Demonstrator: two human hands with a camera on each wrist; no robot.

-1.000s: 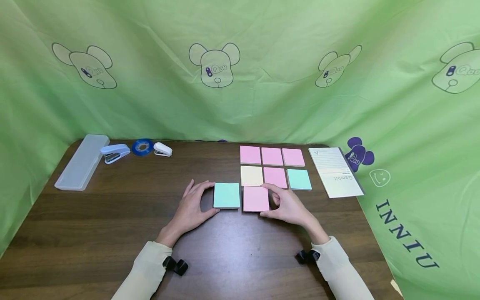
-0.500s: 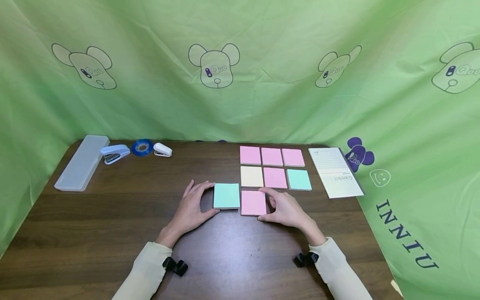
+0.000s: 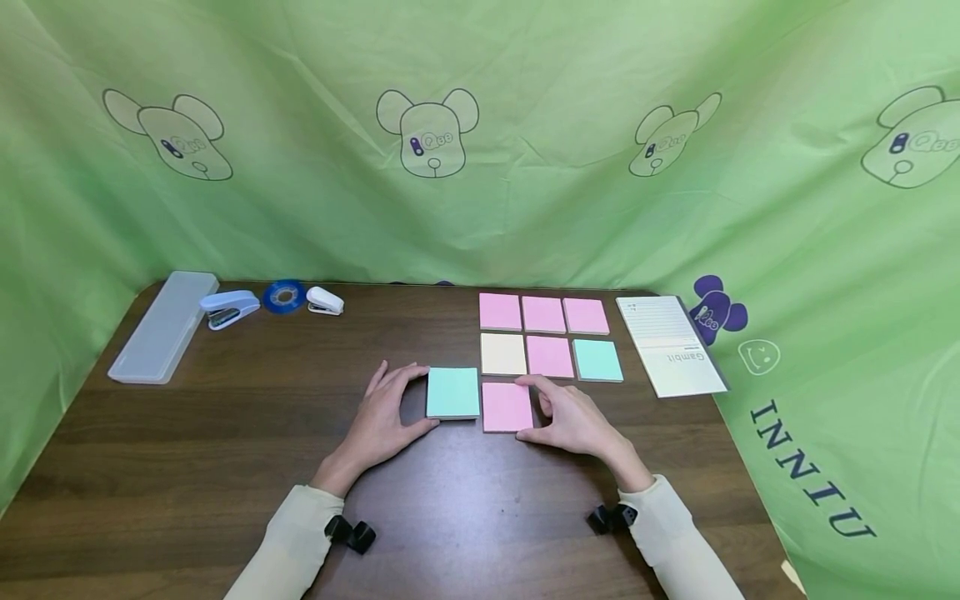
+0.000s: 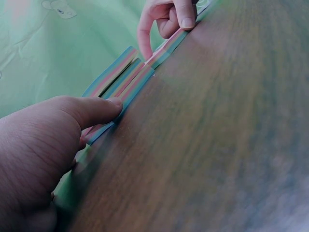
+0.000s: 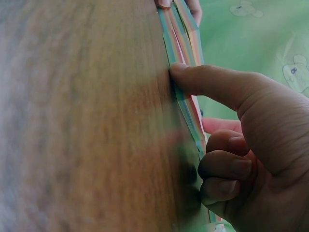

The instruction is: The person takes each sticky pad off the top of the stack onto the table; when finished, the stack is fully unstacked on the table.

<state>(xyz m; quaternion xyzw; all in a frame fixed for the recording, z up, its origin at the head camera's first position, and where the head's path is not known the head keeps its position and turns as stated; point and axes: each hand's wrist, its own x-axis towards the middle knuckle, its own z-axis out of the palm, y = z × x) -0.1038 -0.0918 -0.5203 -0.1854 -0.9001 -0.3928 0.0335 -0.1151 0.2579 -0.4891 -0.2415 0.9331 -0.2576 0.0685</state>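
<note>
My left hand (image 3: 382, 414) holds a teal-topped stack of sticky notes (image 3: 452, 392) at mid-table, thumb on the near edge and fingers at the far edge. In the left wrist view, striped colored edges show in layers on this stack (image 4: 136, 84), with the thumb against them. Just right of it, my right hand (image 3: 576, 418) pinches a pink-topped sticky note pad (image 3: 506, 407) between thumb and index finger. That pad lies nearly level with the stack, a narrow gap between them. The right hand's other fingers are curled in, as the right wrist view shows.
Behind the pink-topped pad, two rows of sticky note pads include a cream one (image 3: 503, 354) and a teal one (image 3: 597, 360). A notepad (image 3: 670, 346) lies right. At back left are a translucent case (image 3: 165, 327), blue stapler (image 3: 232, 307), blue tape roll (image 3: 283, 297) and white stapler (image 3: 326, 301).
My right hand has slid the pink-topped pad slightly toward me and left, away from the cream pad and closer to the teal-topped stack. The left hand has stayed in place.
</note>
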